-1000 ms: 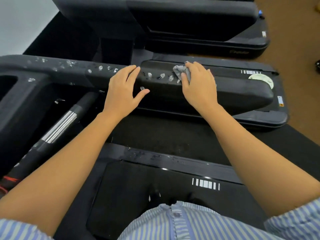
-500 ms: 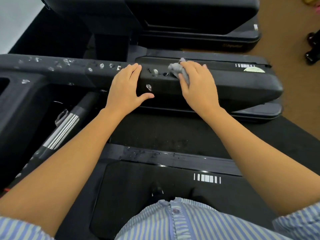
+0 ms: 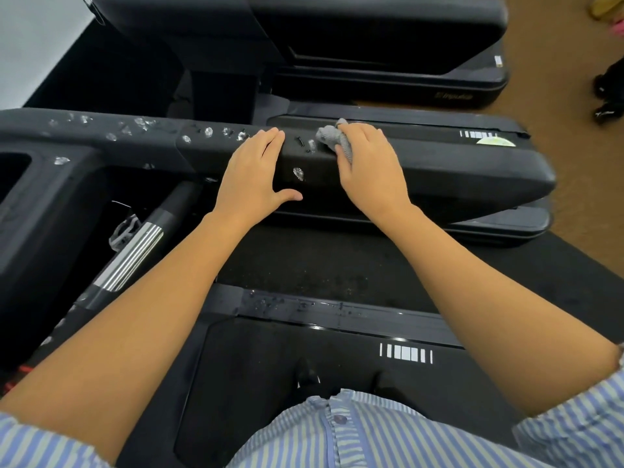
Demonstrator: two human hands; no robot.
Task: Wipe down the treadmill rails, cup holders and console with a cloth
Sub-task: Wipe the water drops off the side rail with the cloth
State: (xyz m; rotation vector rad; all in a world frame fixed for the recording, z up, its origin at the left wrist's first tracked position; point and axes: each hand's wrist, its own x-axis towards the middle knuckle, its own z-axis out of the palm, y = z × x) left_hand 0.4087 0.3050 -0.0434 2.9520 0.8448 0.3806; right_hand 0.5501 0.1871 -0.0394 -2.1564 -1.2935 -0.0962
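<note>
The black treadmill rail (image 3: 456, 170) runs across the view, dotted with water drops along its left stretch. My right hand (image 3: 368, 170) lies on the rail and holds a small grey cloth (image 3: 332, 138) bunched under its fingers against the top surface. My left hand (image 3: 253, 170) rests flat on the rail just left of it, fingers straight and thumb spread. A few drops and dark specks sit on the rail between the two hands. At the far left the rail joins the console (image 3: 40, 197) with a cup holder recess (image 3: 13, 170).
A handlebar with a silver ribbed grip (image 3: 130, 255) slants below the console. A second treadmill (image 3: 371, 55) stands behind. The treadmill deck (image 3: 304, 366) lies under me, brown floor (image 3: 574, 79) at the right with dark shoes on it.
My right hand slid the cloth leftward along the rail toward my left hand; several drops between the hands are gone. The left hand stayed resting on the rail.
</note>
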